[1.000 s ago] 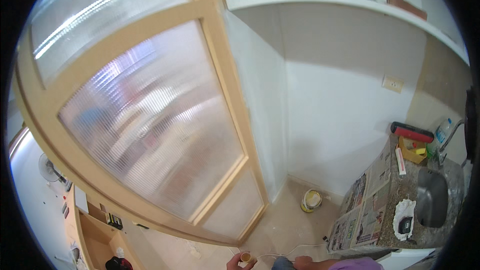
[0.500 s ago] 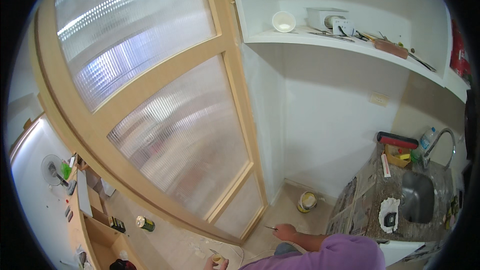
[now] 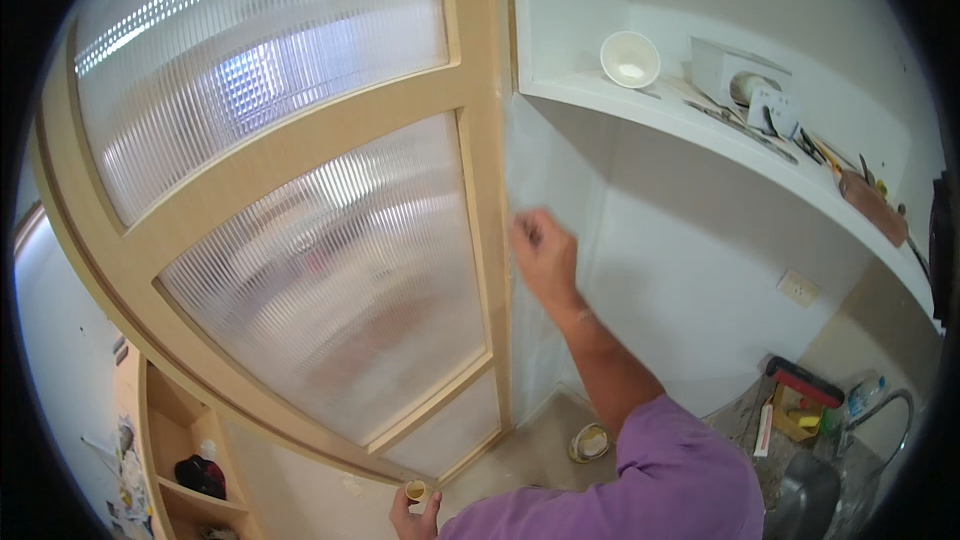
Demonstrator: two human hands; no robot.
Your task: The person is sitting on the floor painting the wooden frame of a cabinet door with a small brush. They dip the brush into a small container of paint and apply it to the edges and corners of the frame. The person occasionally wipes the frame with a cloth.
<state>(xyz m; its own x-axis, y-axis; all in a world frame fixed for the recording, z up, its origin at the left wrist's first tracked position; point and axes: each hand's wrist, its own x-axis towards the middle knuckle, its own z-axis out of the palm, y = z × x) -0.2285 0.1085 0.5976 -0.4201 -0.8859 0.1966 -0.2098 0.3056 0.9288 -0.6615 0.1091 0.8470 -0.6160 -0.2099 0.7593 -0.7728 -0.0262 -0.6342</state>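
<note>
Left hand: low at the frame's bottom edge, left hand (image 3: pixel 413 515) has its fingers curled round a small cup (image 3: pixel 415 491), open mouth up, tan inside; what is in it I cannot tell

Right hand: up it goes, right hand (image 3: pixel 543 252) raised on a purple-sleeved arm, fingers bunched together and pressed at the white wall (image 3: pixel 690 270), just beside the door frame (image 3: pixel 487 190); whether they pinch anything is too blurred to tell

Step in hand: looks like working the seam where frame meets wall, rubbing or pressing something in with the fingertips, the cup held ready below

Next move: my guess, it calls for steady pressure along that seam and keeping the cup level, since the left hand is well apart from the working fingers

Beyond the fingers, left: ribbed frosted glass panels (image 3: pixel 330 290) in pale wood, shapes behind only a blur

Below the fingers: a small round tin (image 3: pixel 590 442) on the floor near the wall corner

Above and right of the fingers: a white shelf (image 3: pixel 700 130) with a white bowl (image 3: pixel 630 59) tipped on its side, a boxy white item and scattered tools

Far right and low: a counter, a sink (image 3: pixel 815 495) with tap, a red-and-black tool (image 3: pixel 805 383), a wall socket (image 3: pixel 798 288) above

Far left and low: open wooden shelves (image 3: pixel 175 460) with clutter
</note>
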